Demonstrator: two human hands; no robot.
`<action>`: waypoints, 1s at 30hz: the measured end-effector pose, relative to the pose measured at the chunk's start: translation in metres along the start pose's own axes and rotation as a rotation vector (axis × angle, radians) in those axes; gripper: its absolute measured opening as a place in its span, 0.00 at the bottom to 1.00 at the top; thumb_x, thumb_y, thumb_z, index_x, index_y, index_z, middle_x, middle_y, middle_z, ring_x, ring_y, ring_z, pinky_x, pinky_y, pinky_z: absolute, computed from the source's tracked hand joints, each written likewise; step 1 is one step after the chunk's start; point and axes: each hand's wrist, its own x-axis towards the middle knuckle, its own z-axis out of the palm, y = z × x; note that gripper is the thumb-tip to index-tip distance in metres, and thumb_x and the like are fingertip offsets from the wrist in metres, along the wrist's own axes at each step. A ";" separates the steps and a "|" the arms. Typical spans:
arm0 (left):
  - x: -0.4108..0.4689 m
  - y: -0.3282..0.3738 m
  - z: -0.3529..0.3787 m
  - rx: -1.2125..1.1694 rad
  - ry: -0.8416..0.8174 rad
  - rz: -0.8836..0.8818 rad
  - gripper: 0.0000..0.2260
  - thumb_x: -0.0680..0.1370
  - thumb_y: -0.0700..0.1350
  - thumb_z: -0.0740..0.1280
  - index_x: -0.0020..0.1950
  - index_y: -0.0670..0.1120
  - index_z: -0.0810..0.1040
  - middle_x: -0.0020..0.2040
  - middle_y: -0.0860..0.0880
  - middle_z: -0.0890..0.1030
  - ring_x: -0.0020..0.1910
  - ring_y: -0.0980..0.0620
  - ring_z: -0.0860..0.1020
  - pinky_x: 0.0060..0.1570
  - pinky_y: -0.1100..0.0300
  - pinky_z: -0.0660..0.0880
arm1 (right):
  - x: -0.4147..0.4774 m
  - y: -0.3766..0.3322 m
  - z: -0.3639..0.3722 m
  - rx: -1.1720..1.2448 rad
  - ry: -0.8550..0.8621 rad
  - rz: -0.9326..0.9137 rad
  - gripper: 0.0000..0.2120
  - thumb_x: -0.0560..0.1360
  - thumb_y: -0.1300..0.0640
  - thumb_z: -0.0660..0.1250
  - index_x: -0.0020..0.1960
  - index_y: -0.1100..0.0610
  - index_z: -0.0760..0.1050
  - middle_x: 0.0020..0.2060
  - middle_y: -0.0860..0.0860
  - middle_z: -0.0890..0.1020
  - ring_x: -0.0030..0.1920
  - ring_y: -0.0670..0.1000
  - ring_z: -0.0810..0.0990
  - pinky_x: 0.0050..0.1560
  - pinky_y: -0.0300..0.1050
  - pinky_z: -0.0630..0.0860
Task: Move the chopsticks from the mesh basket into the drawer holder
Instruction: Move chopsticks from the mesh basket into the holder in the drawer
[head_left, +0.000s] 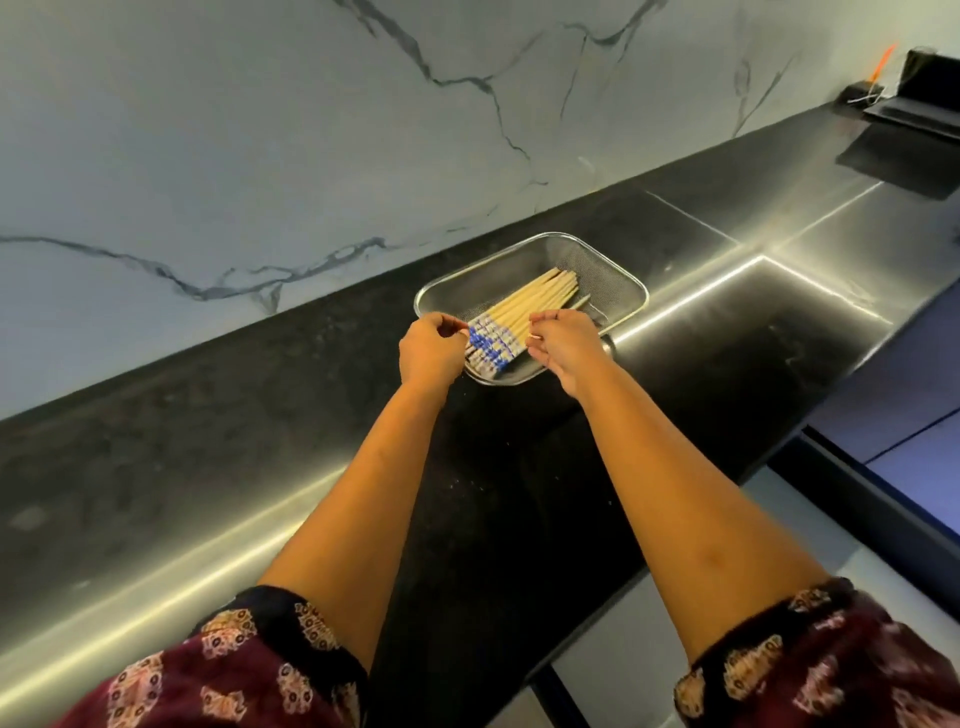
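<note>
Reaching with curled left hand (431, 351) and right hand (563, 340), grip unclear, we find every chopstick of the chopsticks (519, 319) between them in the mesh basket (618, 283); nothing moved, drawer holder unseen.

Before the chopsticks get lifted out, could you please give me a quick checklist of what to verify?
1. Chopsticks bundled and aligned in the basket: ok, patterned ends toward the person.
2. Left hand at the bundle's patterned ends: ok, fingers curled beside them; grip cannot tell.
3. Right hand on the bundle's other side: ok, grip cannot tell.
4. One chopstick lying apart from the bundle: not ok, gather it.
5. Basket flat on the counter: ok.
6. Drawer holder open and ready: cannot tell, not in view.
</note>
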 end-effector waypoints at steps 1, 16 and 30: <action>0.008 0.000 -0.001 0.074 -0.026 0.032 0.06 0.76 0.41 0.66 0.51 0.46 0.80 0.50 0.47 0.82 0.45 0.52 0.77 0.40 0.62 0.74 | 0.011 -0.002 0.006 -0.038 0.035 0.017 0.08 0.77 0.65 0.61 0.41 0.58 0.75 0.40 0.56 0.77 0.40 0.51 0.75 0.44 0.44 0.74; 0.047 -0.010 0.023 0.607 -0.182 0.256 0.08 0.77 0.44 0.64 0.52 0.53 0.80 0.55 0.53 0.82 0.62 0.50 0.74 0.72 0.38 0.45 | 0.088 0.014 0.052 -0.237 0.294 0.259 0.35 0.75 0.66 0.66 0.74 0.66 0.49 0.68 0.63 0.69 0.66 0.59 0.72 0.59 0.47 0.75; 0.051 -0.003 0.032 0.677 -0.208 0.196 0.08 0.78 0.47 0.65 0.53 0.56 0.81 0.57 0.52 0.81 0.66 0.49 0.70 0.70 0.35 0.46 | 0.099 0.023 0.047 -0.045 0.279 0.250 0.09 0.74 0.70 0.66 0.52 0.64 0.70 0.55 0.62 0.78 0.55 0.59 0.79 0.56 0.56 0.80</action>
